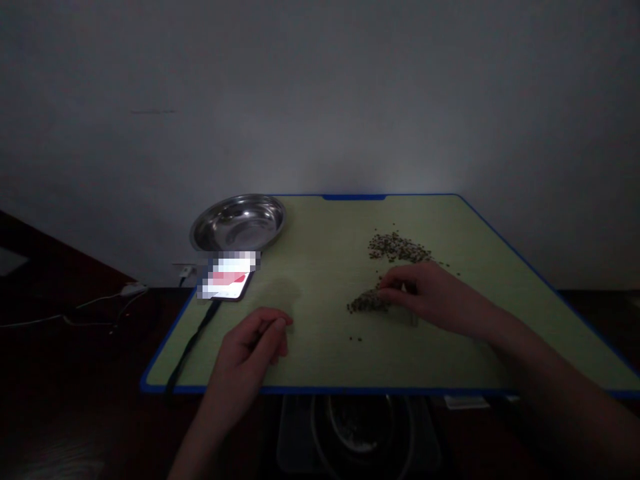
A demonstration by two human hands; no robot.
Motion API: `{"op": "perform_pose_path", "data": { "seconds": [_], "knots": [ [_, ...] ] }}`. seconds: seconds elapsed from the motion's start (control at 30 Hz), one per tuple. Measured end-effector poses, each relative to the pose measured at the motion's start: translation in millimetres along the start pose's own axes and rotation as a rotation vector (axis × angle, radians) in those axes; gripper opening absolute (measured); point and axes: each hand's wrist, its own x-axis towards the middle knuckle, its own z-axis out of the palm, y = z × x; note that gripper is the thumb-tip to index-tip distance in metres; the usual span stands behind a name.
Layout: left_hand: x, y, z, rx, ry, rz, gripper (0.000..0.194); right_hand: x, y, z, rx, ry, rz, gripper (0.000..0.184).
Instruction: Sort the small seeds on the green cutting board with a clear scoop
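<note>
Head view: the forearms are nearest, entering from the lower edge and lower right. The right hand, right of centre, has its fingertips drawn close at the near pile of seeds; whether its grip pinches any cannot be told. The left hand, lower left of centre, is closed thumb to forefinger, contents hidden. The far pile lies beyond on the counter. The seeds are probably light, hard and apt to scatter, best pinched at a pile's edge.
</note>
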Motion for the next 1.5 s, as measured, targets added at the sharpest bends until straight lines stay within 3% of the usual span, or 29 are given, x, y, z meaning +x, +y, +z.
{"op": "perform_pose_path", "data": {
  "seconds": [0.57,0.77,0.9,1.2,1.5],
  "knots": [
    [-1.0,3.0,0.2,0.009,-0.003,0.016,0.020,5.3,-6.6,5.2,0.014,-0.057,-0.050,0.020],
    [-2.9,2.1,-0.1,-0.014,-0.018,0.003,0.020,13.2,-14.9,6.3,-0.034,-0.033,-0.076,0.019],
    [-2.9,1.4,-0.5,-0.028,-0.022,0.012,0.018,15.0,-23.8,14.3,-0.041,-0.090,-0.112,0.016],
    [-1.1,-0.2,-1.3,-0.020,-0.035,0.020,0.019,-8.0,-36.3,25.3,0.146,-0.274,-0.154,0.015],
    [-0.9,-2.5,-0.8,-0.002,-0.017,0.056,0.018,-21.0,-37.6,24.2,0.166,-0.215,-0.134,0.015]
  ]
}}
